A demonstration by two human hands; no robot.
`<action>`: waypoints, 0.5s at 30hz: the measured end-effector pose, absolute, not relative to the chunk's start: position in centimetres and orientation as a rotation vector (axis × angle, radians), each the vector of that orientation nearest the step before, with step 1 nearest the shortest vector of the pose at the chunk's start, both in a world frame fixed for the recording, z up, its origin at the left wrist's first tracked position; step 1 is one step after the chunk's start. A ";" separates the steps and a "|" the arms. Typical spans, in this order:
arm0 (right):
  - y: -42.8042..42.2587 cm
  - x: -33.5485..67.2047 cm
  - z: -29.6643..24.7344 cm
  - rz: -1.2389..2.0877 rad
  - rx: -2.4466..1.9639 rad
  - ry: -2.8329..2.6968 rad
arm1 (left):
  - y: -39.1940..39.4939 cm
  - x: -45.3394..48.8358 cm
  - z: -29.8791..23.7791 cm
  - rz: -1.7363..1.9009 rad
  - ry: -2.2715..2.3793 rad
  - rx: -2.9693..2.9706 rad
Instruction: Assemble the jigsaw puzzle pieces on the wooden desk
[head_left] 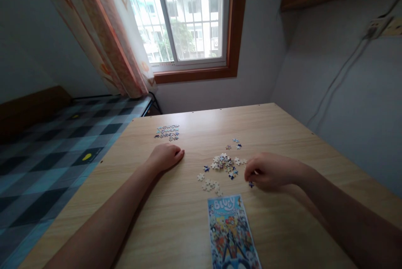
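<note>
My left hand (165, 155) rests on the table in a loose fist, thumb side toward the middle, with nothing seen in it. Just beyond it lie rows of jigsaw pieces (168, 131), set close together. My right hand (272, 171) is bent down at the right of the loose pile, its fingers pinched at a dark blue puzzle piece (251, 184) low over the tabletop. Between the hands is a heap of puzzle pieces (222, 161), some face up and some showing pale backs. Several pale pieces (211, 185) lie spread in front of the heap.
A colourful "Bluey" picture sheet or box (231, 235) lies at the near edge of the wooden table (176, 219). A few single pieces (235, 140) sit behind the heap. At the left stands a bed with a checked cover (94, 135); a window (191, 14) is ahead.
</note>
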State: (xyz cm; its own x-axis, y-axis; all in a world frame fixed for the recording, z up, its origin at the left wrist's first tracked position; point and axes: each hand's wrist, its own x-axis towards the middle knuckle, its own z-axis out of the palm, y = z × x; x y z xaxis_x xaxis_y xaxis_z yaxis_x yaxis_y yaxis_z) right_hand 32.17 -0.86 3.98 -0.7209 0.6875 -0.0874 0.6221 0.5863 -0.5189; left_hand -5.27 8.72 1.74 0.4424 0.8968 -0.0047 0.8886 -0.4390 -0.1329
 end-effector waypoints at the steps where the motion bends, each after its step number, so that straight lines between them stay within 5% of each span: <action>1: -1.1 32.0 4.0 0.839 -1.117 -2.692 | 8.8 -5.3 1.7 0.094 -1.601 -2.574; 6: -0.9 32.0 4.3 0.462 -1.162 -2.617 | 8.9 -5.4 1.6 0.048 -1.609 -2.580; 15: 0.3 32.9 3.4 0.331 -1.238 -2.598 | 8.8 -5.3 1.7 -0.005 -1.623 -2.596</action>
